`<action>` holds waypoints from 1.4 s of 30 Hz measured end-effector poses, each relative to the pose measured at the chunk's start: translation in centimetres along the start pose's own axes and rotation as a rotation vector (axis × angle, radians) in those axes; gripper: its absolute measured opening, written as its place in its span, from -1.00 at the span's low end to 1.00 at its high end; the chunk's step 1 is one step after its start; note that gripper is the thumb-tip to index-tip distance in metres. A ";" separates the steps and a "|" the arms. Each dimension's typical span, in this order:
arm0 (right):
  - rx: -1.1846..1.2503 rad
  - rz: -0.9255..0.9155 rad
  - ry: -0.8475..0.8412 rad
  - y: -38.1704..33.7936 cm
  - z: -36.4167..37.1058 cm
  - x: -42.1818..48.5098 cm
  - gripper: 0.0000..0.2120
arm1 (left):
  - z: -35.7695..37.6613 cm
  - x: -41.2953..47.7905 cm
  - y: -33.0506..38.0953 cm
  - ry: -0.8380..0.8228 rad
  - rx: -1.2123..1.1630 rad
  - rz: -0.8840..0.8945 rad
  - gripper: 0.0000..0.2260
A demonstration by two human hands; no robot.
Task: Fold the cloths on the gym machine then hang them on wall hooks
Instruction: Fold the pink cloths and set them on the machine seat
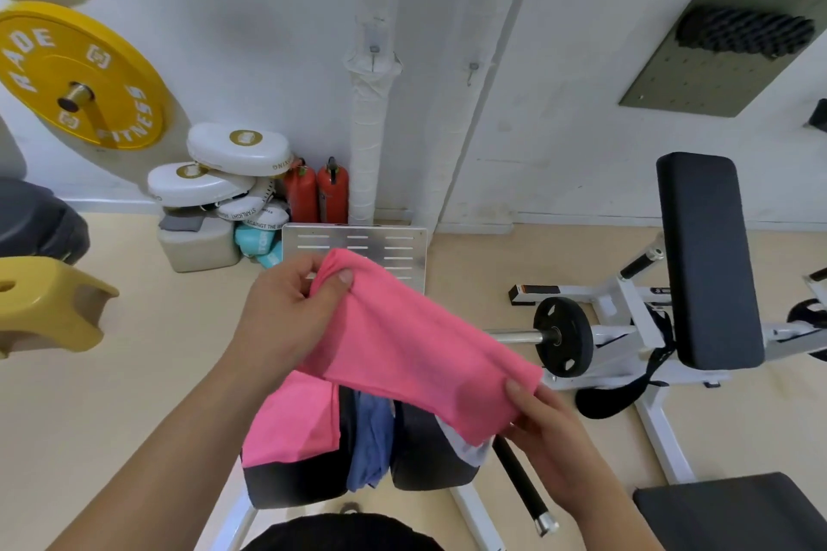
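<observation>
White gym wall behind, both hands, left hand (286, 309) and right hand (550, 429), pinch the pink cloth (416, 340) with closed fingers above the padded machine seat (420, 456), mid-fold; next, bring its ends together.

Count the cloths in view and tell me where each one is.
3, maybe more hidden. The pink cloth is stretched between the left hand and right hand. A blue cloth and a white cloth lie on the black pads beneath.
</observation>
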State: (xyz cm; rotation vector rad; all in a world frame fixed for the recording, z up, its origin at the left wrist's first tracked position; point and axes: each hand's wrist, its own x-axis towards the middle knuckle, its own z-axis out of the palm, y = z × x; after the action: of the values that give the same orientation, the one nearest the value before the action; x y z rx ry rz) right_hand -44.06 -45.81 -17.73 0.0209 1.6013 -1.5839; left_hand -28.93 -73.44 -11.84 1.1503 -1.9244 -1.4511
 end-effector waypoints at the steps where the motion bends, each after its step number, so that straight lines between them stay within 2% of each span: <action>1: -0.002 0.003 0.035 -0.1 0.4 0.2 -0.75 | 0.0 0.0 -1.1 0.007 0.014 -0.037 -0.95; 6: -0.288 -0.053 0.190 0.3 3.6 1.8 -0.76 | 1.0 -1.3 -5.6 -0.053 0.097 -0.176 -0.90; 9: -0.376 -0.102 0.114 0.7 6.5 2.3 -0.79 | 1.9 -3.0 -6.6 -0.086 0.090 -0.191 -0.83; 12: -0.408 -0.076 -0.020 1.9 9.7 2.5 -0.84 | 2.9 -4.7 -6.9 -0.101 0.057 -0.153 -0.75; 14: -0.431 -0.046 -0.119 2.8 11.9 2.3 -0.90 | 3.4 -5.8 -7.3 -0.134 0.037 -0.122 -0.81; 18: -0.387 0.005 -0.182 3.9 13.8 2.4 -0.67 | 3.0 -7.1 -8.6 -0.159 0.007 -0.081 -0.83; 21: -0.338 0.113 -0.217 4.1 14.3 3.0 -0.54 | 2.7 -7.5 -9.4 -0.216 0.092 -0.051 -0.85; 24: -0.280 0.094 -0.194 3.9 15.1 3.6 -0.50 | 2.9 -8.4 -9.3 -0.317 0.053 0.070 -0.66; 26: -0.199 0.128 -0.157 3.7 15.2 4.2 -0.55 | 2.7 -8.6 -8.8 -0.336 -0.167 -0.040 -0.60; 28: -0.119 0.178 -0.152 3.5 14.6 5.3 -0.67 | 2.0 -8.0 -9.5 -0.183 -0.301 -0.232 -0.61; 30: -0.100 0.223 -0.198 3.3 14.3 5.8 -0.73 | 0.7 -7.3 -10.7 -0.011 -0.176 -0.300 -0.64; 31: -0.080 0.255 -0.228 3.1 14.4 6.0 -0.73 | 0.1 -6.9 -11.4 0.017 -0.139 -0.320 -0.60; 33: -0.018 0.319 -0.306 3.2 14.7 6.2 -0.68 | -1.1 -6.3 -12.7 -0.075 -0.245 -0.439 -0.52; 35: 0.007 0.421 -0.360 4.1 14.6 6.9 -0.60 | -2.1 -6.0 -13.9 -0.243 -0.444 -0.599 -0.60; 37: 0.018 0.514 -0.388 5.2 14.7 7.9 -0.50 | -2.6 -6.0 -14.9 -0.330 -0.510 -0.664 -0.62; 39: -0.062 0.511 -0.351 6.5 15.1 9.0 -0.50 | -2.7 -6.1 -15.6 -0.293 -0.516 -0.703 -0.60; 42: -0.398 0.405 -0.276 8.0 16.4 10.9 -0.49 | -3.1 -5.0 -16.7 -0.165 -0.442 -0.769 -0.62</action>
State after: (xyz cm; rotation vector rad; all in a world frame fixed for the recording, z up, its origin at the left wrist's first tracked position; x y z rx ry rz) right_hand -37.66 -63.59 -27.44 -0.0795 1.5480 -0.9031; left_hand -18.21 -72.48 -25.90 1.6634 -1.1612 -2.2733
